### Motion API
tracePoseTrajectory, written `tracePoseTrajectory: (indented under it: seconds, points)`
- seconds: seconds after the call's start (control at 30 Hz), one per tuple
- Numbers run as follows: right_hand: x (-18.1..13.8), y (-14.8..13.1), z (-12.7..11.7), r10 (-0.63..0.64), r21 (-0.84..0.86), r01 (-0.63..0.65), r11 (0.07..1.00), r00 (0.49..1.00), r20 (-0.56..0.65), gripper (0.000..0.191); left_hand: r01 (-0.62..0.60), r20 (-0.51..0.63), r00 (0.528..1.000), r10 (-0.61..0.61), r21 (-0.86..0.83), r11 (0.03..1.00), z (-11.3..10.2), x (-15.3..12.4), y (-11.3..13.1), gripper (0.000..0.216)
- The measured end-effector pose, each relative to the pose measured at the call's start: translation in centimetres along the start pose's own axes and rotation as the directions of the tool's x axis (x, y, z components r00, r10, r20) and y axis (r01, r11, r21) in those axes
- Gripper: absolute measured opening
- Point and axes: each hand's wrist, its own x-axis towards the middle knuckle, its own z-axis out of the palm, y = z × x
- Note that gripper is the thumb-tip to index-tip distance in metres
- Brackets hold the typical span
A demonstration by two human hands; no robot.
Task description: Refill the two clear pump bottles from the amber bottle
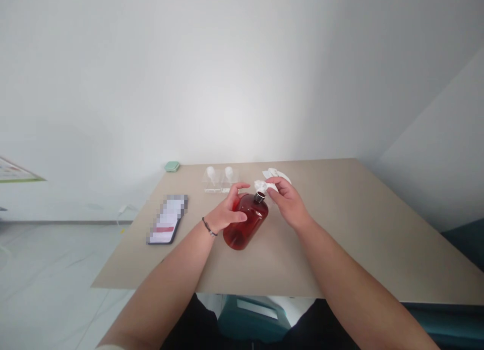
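My left hand (229, 213) is wrapped round a dark red-brown, see-through bottle (247, 223), tilted with its neck up and to the right. Black threads show on the neck, and no cap sits on it. Between the fingertips of my right hand (285, 198) is a crumpled white tissue (260, 185), right at the bottle's mouth. Whether the tissue goes inside the neck I cannot tell. Behind that hand lies more white paper-like material (274, 173), partly covered by the fingers.
Two clear containers with white tops (212, 178) stand behind my left hand. A phone (168, 221) with a lit screen lies on the left of the beige table (363, 239). A small green box (172, 166) sits by the wall. Below the table edge is a teal stool (249, 327).
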Motion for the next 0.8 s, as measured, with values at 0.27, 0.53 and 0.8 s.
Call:
tracePoseTrajectory:
  seconds: [0.27, 0.53, 0.8]
  points:
    - [-1.4, -2.7, 0.1, -0.057, -0.164, 0.106, 0.981, 0.959, 0.279, 0.019, 0.131, 0.179, 0.976, -0.119, -0.054, 0.990, 0.7, -0.9, -0.3, 0.069]
    - [-1.9, -4.4, -0.2, -0.407, -0.302, 0.558, 0.773, 0.801, 0.440, 0.014, 0.181, 0.139, 0.977, -0.161, -0.147, 0.973, 1.5, -1.2, -0.1, 0.069]
    - [-2.6, -4.5, -0.4, -0.503, -0.198, 0.596, 0.778, 0.780, 0.371, 0.015, 0.293, 0.230, 0.953, -0.196, -0.545, 0.785, 3.5, -1.7, -0.4, 0.059]
